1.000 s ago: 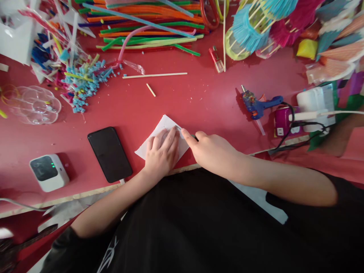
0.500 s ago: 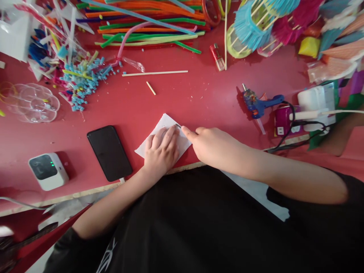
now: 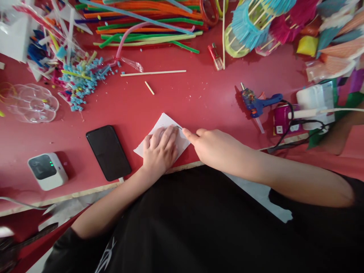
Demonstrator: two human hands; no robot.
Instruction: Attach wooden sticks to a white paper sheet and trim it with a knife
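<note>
A white sheet [image 3: 164,120], like paper or thin foam board, lies turned cornerwise at the table's front edge. My left hand [image 3: 159,148] rests on it from above, fingers spread and slightly bent, pressing it down. My right hand [image 3: 209,146] is closed around a slim craft knife, with the index finger stretched forward along it. Only the knife's thin dark blade [image 3: 179,127] shows, its tip on the sheet just beyond my left fingertips. The handle is hidden in my palm.
Left of the sheet lie a black phone [image 3: 108,152] and a white device [image 3: 47,171] with green lights. A blue glue gun [image 3: 257,102] with its cord is at the right. Pipe cleaners [image 3: 148,22], blue scraps [image 3: 81,87], thin sticks [image 3: 153,73] and paper umbrellas [image 3: 247,28] lie farther back.
My right hand's grip has turned slightly and its forearm has swung a little lower at the elbow. The blade stays near the same spot. My left hand and the sheet have barely moved.
</note>
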